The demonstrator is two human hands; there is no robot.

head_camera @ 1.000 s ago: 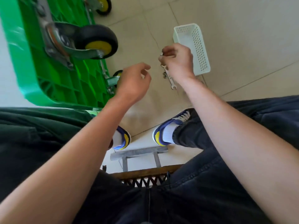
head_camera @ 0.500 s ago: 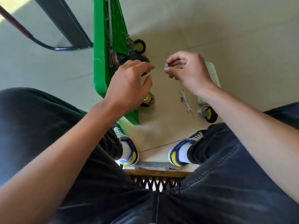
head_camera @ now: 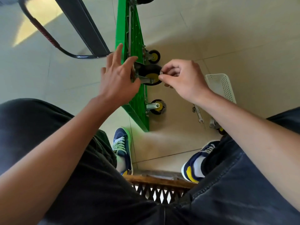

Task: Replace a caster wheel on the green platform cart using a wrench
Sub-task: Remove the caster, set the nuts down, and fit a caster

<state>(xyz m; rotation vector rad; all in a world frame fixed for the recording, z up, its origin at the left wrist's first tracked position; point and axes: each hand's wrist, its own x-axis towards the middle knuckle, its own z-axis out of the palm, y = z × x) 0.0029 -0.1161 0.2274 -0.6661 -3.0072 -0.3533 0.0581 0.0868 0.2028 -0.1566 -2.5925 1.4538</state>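
The green platform cart [head_camera: 129, 38] stands on its side edge, its underside facing right. A big black caster wheel [head_camera: 150, 73] with a yellow hub sticks out from it at mid height. My left hand [head_camera: 118, 78] is open, fingers spread, touching the caster's metal bracket. My right hand [head_camera: 181, 80] pinches a small silver fastener next to the wheel's tyre. A wrench [head_camera: 198, 115] lies on the floor beyond my right forearm, with a loose caster [head_camera: 216, 127] just below it.
A white plastic basket [head_camera: 222, 86] lies on the tiled floor at right. Two smaller casters [head_camera: 154, 56] [head_camera: 157, 107] remain on the cart. The cart's black handle [head_camera: 48, 34] loops out at left. My feet and a wooden stool edge [head_camera: 155, 179] are below.
The view has tilted down, so the cart now appears edge-on. My left hand moved from mid-air onto the caster bracket and spread open. My right hand carried the small fastener toward the wheel.
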